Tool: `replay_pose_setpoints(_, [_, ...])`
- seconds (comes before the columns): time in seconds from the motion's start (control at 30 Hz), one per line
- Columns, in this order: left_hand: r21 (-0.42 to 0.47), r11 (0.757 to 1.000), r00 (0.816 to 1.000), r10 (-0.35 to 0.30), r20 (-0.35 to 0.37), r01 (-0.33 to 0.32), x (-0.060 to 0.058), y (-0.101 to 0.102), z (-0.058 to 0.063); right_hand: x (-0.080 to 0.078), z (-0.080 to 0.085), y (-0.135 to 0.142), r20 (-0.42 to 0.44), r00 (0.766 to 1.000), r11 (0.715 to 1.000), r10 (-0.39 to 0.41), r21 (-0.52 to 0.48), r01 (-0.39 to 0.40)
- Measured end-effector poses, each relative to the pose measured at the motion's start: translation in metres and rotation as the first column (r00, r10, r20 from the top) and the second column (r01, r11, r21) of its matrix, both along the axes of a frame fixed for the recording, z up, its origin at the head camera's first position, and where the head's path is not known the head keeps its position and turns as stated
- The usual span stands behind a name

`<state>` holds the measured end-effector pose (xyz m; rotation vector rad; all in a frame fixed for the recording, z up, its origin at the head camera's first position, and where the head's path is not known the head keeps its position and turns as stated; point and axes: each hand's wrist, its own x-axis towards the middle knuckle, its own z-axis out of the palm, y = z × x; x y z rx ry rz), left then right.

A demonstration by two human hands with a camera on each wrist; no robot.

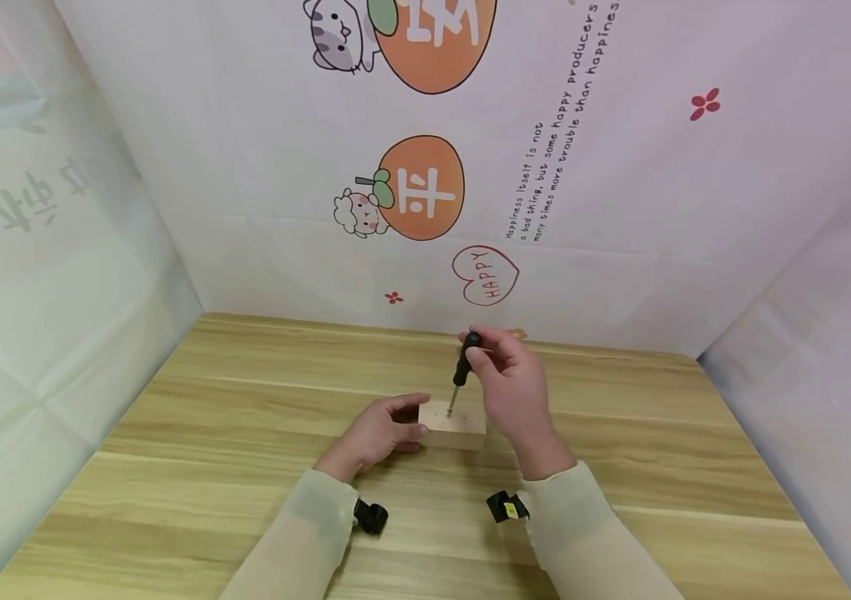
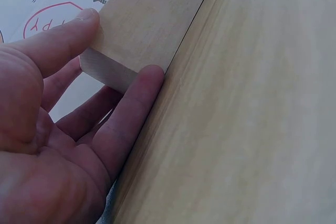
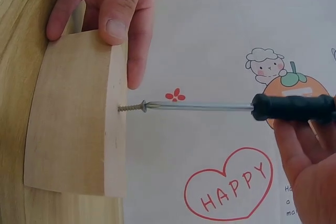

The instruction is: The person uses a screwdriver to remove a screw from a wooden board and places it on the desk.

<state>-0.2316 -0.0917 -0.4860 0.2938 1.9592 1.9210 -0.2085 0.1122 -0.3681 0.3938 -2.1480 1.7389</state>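
A pale wooden block (image 1: 455, 437) lies on the table, with several small holes in its top face. My left hand (image 1: 376, 433) grips the block's left end, thumb on the near side and fingers around the end. In my right hand (image 1: 515, 392) is a screwdriver (image 3: 294, 107) with a black handle and a bare metal shaft, held nearly upright above the block. Its tip meets the head of a screw (image 3: 132, 107), which stands partly sunk in the block's top face. Much of the screw's thread still shows in the right wrist view.
The wood-grain table (image 1: 260, 483) spreads around the block. Behind it rises a white printed backdrop (image 1: 605, 275) with cartoon fruit and lettering, and white sheets hang at both sides. Black wrist cameras (image 1: 371, 517) sit at the sleeve cuffs.
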Motion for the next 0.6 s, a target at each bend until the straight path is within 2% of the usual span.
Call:
replay_pose_setpoints(0.17, [0.012,1.000,1.000,0.000,0.004,0.000,-0.0005,0.0008,-0.0003,0.0020,-0.0008,0.0012,-0.030,0.999,0.999,0.042,0.035,-0.041])
replay_pose_setpoints(0.4, [0.015,1.000,1.000,0.001,0.006,-0.001,0.0003,0.0008,0.0002,-0.0002,-0.0027,0.0013,-0.079,0.991,0.994,0.112,0.019,-0.111])
replay_pose_setpoints(0.6, [0.017,1.000,1.000,-0.004,0.003,0.004,-0.0005,0.0009,-0.0013,-0.0008,-0.0035,0.0023,-0.088,0.991,0.994,0.104,0.038,-0.101])
